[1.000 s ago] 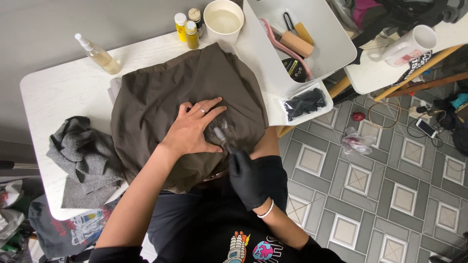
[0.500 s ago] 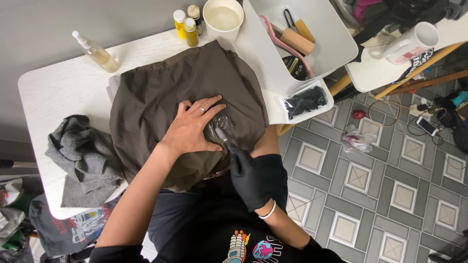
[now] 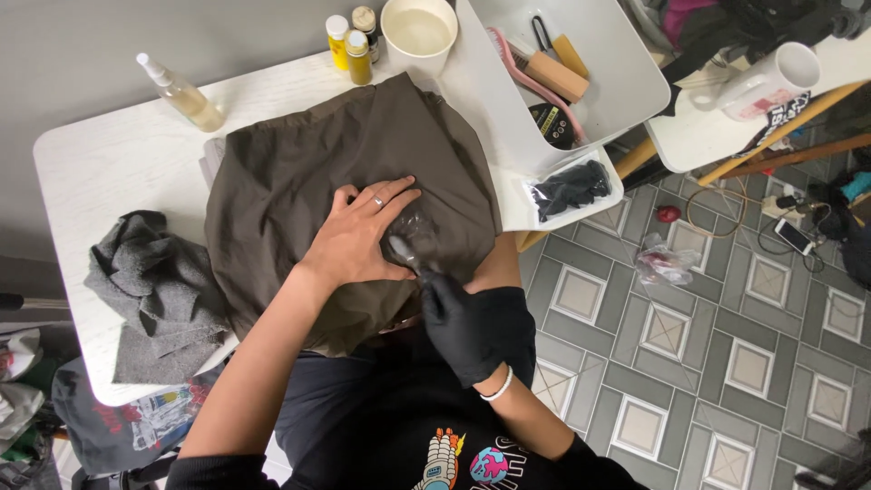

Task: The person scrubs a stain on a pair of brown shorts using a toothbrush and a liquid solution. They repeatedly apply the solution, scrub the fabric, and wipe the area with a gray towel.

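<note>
Left hand (image 3: 358, 238) lies flat with fingers spread, pinning olive garment (image 3: 299, 172); gloved right hand (image 3: 476, 327) clenches small brush (image 3: 406, 249); short, light strokes seem advisable.

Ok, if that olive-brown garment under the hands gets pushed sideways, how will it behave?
The olive-brown garment probably bunches rather than slides whole: it already lies in soft folds. It looks floppy, draping over the table edge. The left hand, pressed flat on it, likely keeps it from shifting.

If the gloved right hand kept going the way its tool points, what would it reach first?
Probably the shiny patch on the brown garment, then the left hand's fingers beside it. The right hand points up-left; depth is unclear.
</note>
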